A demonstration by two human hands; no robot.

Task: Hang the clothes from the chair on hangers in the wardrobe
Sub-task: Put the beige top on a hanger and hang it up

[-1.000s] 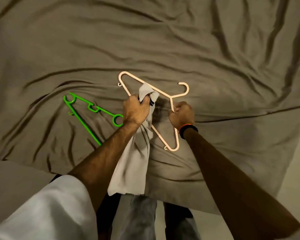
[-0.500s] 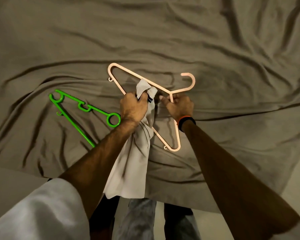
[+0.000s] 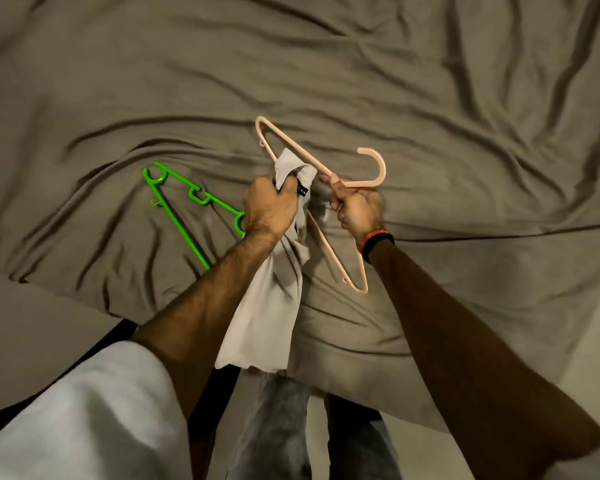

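Head view, looking down. Wrinkled olive sheet across whole frame. Grey garment hanging from centre toward bottom, bunched top gripped in left hand. Pink hanger centre-right, long axis running upper left to lower right, neck gripped in right hand. Garment just left of hanger, top edge overlapping upper arm. Green hanger lying centre-left, untouched.
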